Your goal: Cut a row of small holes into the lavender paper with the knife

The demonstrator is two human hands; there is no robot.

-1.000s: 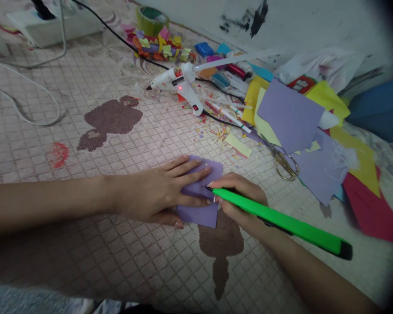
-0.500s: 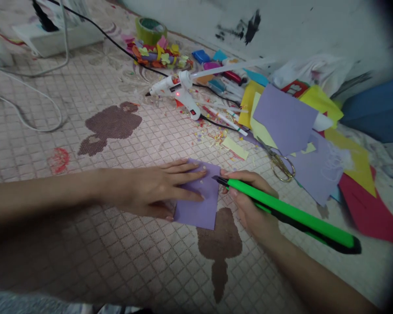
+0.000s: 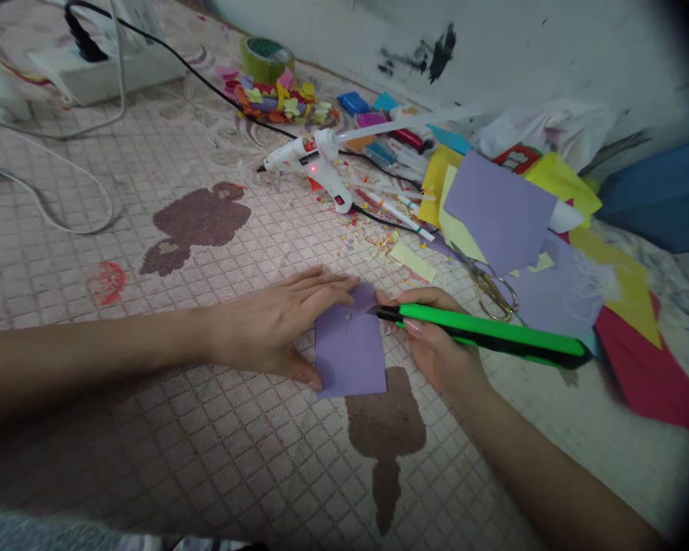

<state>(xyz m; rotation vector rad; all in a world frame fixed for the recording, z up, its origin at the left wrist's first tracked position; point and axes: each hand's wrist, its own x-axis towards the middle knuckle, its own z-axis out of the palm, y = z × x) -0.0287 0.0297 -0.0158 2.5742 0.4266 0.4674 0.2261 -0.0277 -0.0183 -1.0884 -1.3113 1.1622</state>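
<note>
Tablecloth [image 3: 235,459] with a grid pattern fills most of my feed. To the right I see overlapping coloured paper sheets [image 3: 505,207], with a white hot glue gun [image 3: 321,164] left of them. Nearer me, the right hand [image 3: 445,348] has its fingers closed around a green-and-black utility knife [image 3: 505,330]. The left hand [image 3: 269,321], thumb spread from its fingers, rests at the left side of a small purple paper rectangle [image 3: 350,356] lying on the cloth. The knife's blade [image 3: 373,310] points over the paper's right edge; I can't tell whether it touches.
</note>
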